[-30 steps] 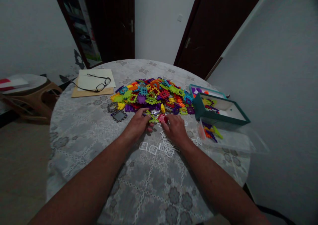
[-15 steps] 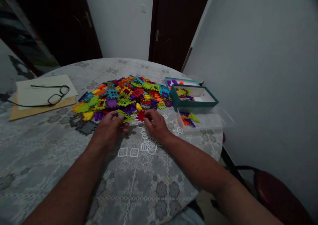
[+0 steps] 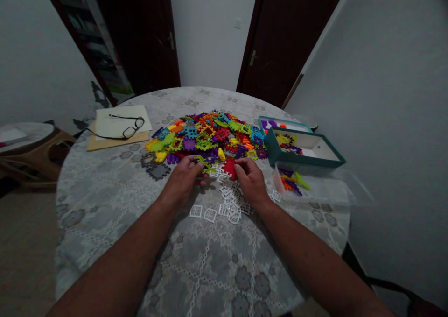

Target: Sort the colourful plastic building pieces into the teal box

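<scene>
Red piece (image 3: pixel 230 166) sits pinched in the right hand (image 3: pixel 250 182), fingertips (image 3: pixel 241 166) closed narrow on its right edge. It is held just above the table (image 3: pixel 105 200), at the near edge of the coloured pile (image 3: pixel 210 137). Lime-green piece (image 3: pixel 207 164) is gripped by the left hand (image 3: pixel 182 181), thumb and fingers (image 3: pixel 196 165) closed tight on its left end. The two pieces are just beside each other between the hands; whether they touch cannot be told. Both hands are palm-down, wrists low over the cloth.

White lattice pieces (image 3: pixel 229 205) lie flat under and in front of the hands. Two sit apart on the near left, the rest overlap in a cluster too tangled for an exact count. Grey pieces (image 3: pixel 159 171): two, left of the left hand at the pile's edge.

The pile has dozens of pieces in green, purple, orange, red, blue and yellow, too many to count.

Right of the pile is one teal box (image 3: pixel 304 160), open, with a few pieces inside, and one teal lid (image 3: pixel 268 121) behind it. One clear tray (image 3: pixel 325 191) lies near the right hand, holding a handful of orange, purple and green pieces.

Far left on the table are one pair of glasses (image 3: pixel 130 130) on one sheet of paper (image 3: pixel 115 117), on one brown board (image 3: pixel 105 142). Two dark doors (image 3: pixel 280 32) stand behind.
</scene>
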A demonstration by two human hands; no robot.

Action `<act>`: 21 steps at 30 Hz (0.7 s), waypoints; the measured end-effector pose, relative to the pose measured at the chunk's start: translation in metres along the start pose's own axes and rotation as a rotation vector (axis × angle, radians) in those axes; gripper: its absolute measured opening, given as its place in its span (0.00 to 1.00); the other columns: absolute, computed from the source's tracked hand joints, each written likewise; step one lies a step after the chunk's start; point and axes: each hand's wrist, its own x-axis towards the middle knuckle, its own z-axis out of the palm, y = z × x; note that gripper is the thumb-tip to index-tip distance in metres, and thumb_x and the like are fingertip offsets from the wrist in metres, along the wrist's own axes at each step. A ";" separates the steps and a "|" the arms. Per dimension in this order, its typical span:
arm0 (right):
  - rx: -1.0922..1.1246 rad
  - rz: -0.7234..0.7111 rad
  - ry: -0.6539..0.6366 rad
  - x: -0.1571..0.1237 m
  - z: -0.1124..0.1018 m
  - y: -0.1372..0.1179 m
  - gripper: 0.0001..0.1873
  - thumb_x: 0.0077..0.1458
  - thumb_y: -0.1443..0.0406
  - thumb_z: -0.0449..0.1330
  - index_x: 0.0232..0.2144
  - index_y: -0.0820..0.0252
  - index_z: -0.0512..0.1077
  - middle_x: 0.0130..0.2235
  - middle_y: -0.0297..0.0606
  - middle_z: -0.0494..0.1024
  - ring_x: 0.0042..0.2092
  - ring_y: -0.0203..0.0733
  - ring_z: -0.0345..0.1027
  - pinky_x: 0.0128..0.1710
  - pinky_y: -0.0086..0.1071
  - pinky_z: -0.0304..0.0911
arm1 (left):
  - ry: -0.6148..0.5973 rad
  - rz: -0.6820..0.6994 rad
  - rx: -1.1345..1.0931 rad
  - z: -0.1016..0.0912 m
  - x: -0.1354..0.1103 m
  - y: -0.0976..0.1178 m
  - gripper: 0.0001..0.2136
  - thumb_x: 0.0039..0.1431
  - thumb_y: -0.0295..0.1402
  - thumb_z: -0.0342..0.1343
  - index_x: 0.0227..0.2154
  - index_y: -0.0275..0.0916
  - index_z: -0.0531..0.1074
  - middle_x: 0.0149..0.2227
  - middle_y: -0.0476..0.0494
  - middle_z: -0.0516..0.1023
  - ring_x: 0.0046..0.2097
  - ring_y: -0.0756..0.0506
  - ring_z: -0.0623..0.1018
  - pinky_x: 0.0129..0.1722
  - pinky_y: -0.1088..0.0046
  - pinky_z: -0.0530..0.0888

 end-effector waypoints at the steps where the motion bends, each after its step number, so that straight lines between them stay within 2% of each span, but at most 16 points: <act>1: 0.001 -0.003 0.004 0.000 0.000 0.000 0.13 0.65 0.54 0.65 0.45 0.55 0.75 0.38 0.32 0.76 0.36 0.39 0.74 0.34 0.34 0.79 | -0.003 -0.002 0.004 0.000 -0.001 0.001 0.13 0.68 0.33 0.61 0.52 0.41 0.71 0.42 0.43 0.76 0.36 0.45 0.83 0.27 0.72 0.80; 5: 0.005 -0.030 0.016 -0.002 -0.001 0.000 0.13 0.65 0.55 0.66 0.47 0.54 0.74 0.39 0.32 0.76 0.35 0.38 0.73 0.33 0.34 0.79 | -0.021 -0.007 0.017 0.001 -0.004 0.003 0.12 0.68 0.34 0.61 0.52 0.41 0.71 0.42 0.42 0.77 0.37 0.45 0.84 0.28 0.72 0.80; 10: -0.013 -0.055 0.002 -0.004 0.001 0.000 0.20 0.64 0.55 0.66 0.55 0.53 0.73 0.39 0.32 0.78 0.35 0.39 0.74 0.35 0.33 0.77 | -0.051 -0.011 0.024 0.003 -0.007 0.006 0.11 0.67 0.34 0.63 0.49 0.40 0.72 0.41 0.42 0.78 0.36 0.45 0.84 0.28 0.72 0.80; 14: -0.035 -0.029 -0.002 -0.005 0.001 -0.002 0.18 0.63 0.54 0.67 0.51 0.55 0.77 0.41 0.36 0.81 0.37 0.39 0.75 0.37 0.33 0.75 | -0.072 -0.011 0.038 0.004 -0.008 0.006 0.11 0.67 0.35 0.62 0.48 0.40 0.72 0.40 0.43 0.79 0.37 0.44 0.85 0.28 0.73 0.80; 21: -0.013 0.001 -0.014 -0.005 0.002 -0.001 0.16 0.61 0.54 0.68 0.48 0.53 0.78 0.41 0.35 0.82 0.36 0.40 0.75 0.36 0.33 0.74 | -0.083 0.015 0.059 0.005 -0.007 0.001 0.11 0.66 0.35 0.64 0.48 0.42 0.71 0.39 0.43 0.80 0.35 0.45 0.84 0.27 0.72 0.78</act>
